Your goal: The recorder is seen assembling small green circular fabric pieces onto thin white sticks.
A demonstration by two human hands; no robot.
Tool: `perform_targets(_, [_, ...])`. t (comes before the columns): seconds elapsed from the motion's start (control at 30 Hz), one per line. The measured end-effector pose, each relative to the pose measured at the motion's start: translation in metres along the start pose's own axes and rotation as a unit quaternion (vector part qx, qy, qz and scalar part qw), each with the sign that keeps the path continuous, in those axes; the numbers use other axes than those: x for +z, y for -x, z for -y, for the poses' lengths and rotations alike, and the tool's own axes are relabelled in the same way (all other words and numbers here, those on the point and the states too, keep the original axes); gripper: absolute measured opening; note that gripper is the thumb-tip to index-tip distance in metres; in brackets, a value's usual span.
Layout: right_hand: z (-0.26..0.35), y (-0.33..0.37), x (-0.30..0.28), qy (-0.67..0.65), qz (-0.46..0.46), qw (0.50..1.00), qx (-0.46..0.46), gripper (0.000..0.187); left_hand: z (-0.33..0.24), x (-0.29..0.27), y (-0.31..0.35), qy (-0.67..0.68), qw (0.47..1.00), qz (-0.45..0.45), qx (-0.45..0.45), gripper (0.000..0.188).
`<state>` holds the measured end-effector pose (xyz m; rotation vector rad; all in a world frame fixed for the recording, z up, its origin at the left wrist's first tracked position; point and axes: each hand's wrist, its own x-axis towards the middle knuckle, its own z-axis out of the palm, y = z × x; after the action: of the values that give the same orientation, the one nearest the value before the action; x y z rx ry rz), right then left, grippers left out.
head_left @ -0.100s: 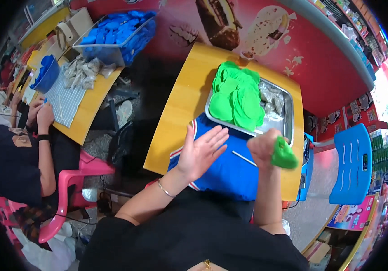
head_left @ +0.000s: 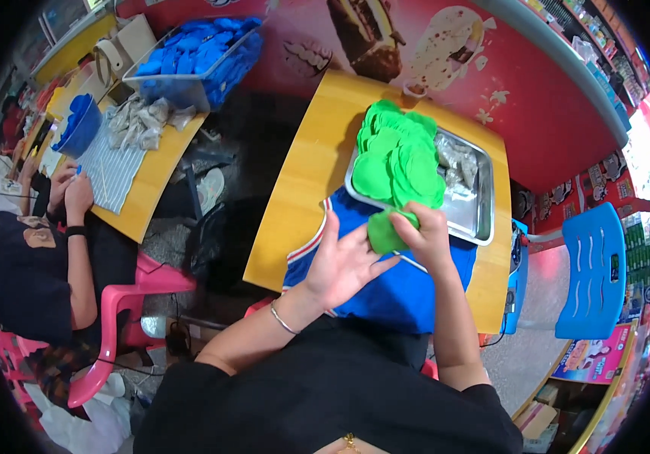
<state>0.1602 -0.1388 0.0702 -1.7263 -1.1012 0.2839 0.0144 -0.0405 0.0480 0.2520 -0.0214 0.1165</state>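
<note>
In the head view, the person's left hand (head_left: 344, 261) is held palm up with its fingers spread and holding nothing. The right hand (head_left: 427, 236) has its fingers closed on a green piece (head_left: 385, 233), pinching it by its right side just beside the left fingertips; whether the piece touches them I cannot tell. Both hands are above a blue cloth (head_left: 385, 299) with a striped edge, spread over the near part of the yellow counter (head_left: 283, 204). A thin white stick (head_left: 414, 262) lies on the cloth, near the right wrist. Beyond the hands, a metal tray (head_left: 484, 228) holds overlapping green pieces (head_left: 400, 159) on its left and clear bags (head_left: 457, 163) on its right. A small cup (head_left: 414, 90) stands behind the tray.
</note>
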Motion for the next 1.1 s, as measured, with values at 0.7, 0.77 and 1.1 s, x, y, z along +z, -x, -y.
perform_targets(0.7, [0.004, 0.021, 0.065, 0.089, -0.097, 0.990, -0.046, 0.037, 0.009, -0.009, 0.006, -0.132, 0.985, -0.050, 0.102, 0.093])
perform_targets(0.77, [-0.001, 0.022, 0.058, 0.089, -0.124, 0.987, -0.043, 0.027, 0.012, -0.010, 0.005, -0.134, 0.986, -0.039, 0.093, 0.090])
perform_targets(1.1, [-0.004, 0.030, 0.036, -0.315, -0.059, 0.937, 0.139, 0.016, 0.020, -0.019, 0.002, -0.369, 0.906, -0.109, 0.175, 0.045])
